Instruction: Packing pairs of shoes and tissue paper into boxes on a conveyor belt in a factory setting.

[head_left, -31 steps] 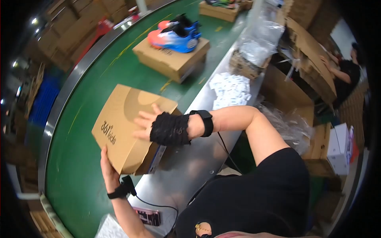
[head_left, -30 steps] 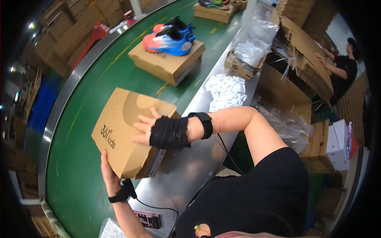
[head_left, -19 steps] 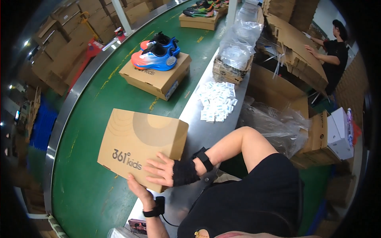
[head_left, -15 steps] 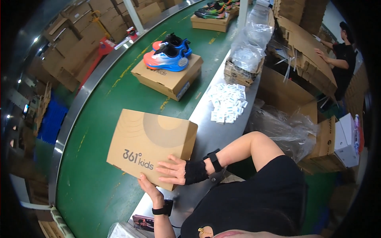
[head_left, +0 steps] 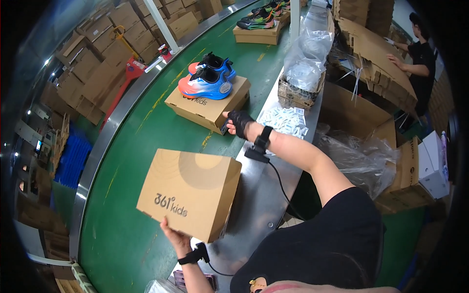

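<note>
A closed brown cardboard shoe box (head_left: 195, 171) sits at a slant over the green conveyor belt and the metal ledge. My left hand (head_left: 175, 239) holds its near edge, with some fingers hidden by the box. Farther along the belt, a pair of blue, white and orange children's sneakers (head_left: 207, 80) stands on top of another shoe box (head_left: 195, 108). At that box's near right corner is my right hand (head_left: 239, 124), in a black fingerless glove, its fingers curled against the end of the box. Both wrists wear black straps with cables.
Small white packets (head_left: 286, 122) lie in a pile on the metal ledge (head_left: 259, 195). Behind them stands a carton of clear plastic bags (head_left: 303, 73). More shoes on a box (head_left: 256, 34) are farther up the belt. A co-worker (head_left: 420, 58) handles flattened cardboard at right.
My right hand has left the top of the near shoe box and reached forward to the far one. My left hand stays at the near box's edge. The view has shifted slightly.
</note>
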Demonstrator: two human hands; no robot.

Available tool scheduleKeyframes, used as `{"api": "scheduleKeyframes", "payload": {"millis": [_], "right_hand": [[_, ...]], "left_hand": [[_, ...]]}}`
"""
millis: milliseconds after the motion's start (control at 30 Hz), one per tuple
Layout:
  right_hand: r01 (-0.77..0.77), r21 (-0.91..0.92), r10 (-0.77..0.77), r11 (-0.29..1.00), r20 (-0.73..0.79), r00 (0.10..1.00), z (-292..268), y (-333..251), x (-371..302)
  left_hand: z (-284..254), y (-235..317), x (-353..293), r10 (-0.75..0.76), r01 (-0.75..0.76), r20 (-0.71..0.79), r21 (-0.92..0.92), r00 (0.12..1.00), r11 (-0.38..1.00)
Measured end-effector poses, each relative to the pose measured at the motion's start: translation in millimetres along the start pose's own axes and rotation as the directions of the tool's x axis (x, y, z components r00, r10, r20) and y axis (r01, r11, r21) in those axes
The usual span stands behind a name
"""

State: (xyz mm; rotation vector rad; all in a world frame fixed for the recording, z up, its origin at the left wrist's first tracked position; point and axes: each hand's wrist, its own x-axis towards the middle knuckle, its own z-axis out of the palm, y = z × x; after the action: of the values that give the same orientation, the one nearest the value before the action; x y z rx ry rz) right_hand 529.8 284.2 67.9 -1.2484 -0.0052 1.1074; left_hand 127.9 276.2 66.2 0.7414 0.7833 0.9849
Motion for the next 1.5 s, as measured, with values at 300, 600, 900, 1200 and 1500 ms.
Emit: {"api": "scheduleKeyframes", "payload": {"millis": [300, 600, 900, 1200, 1500], "right_hand": [[0.034, -0.212, -0.036, 0.977, -0.005, 0.999, 9, -6, 78], [-0.041, -0.322, 0.068, 0.946, 0.073, 0.995, 28, 59, -4], [0.454, -0.580, 0.271, 0.676, 0.769, 0.579, 70, 72, -179], [0.785, -0.315, -0.215, -0.534, 0.948, 0.234, 134, -3, -99], [0.811, -0.070, -0.066, -0.581, 0.997, 0.039, 74, 25, -131]], "left_hand": [[-81, 100, -155, 0.254, -0.329, -0.408, -0.125, 0.877, 0.936], [-244, 115, -368, 0.332, -0.715, -0.884, -0.003, 0.328, 0.699], [-166, 121, -286, 0.434, -0.638, -0.856, 0.171, 0.281, 0.751], [-88, 78, -208, 0.524, -0.396, -0.528, 0.343, 0.668, 0.852], [-85, 87, -208, 0.479, -0.258, -0.534, 0.437, 0.697, 0.862]]}}
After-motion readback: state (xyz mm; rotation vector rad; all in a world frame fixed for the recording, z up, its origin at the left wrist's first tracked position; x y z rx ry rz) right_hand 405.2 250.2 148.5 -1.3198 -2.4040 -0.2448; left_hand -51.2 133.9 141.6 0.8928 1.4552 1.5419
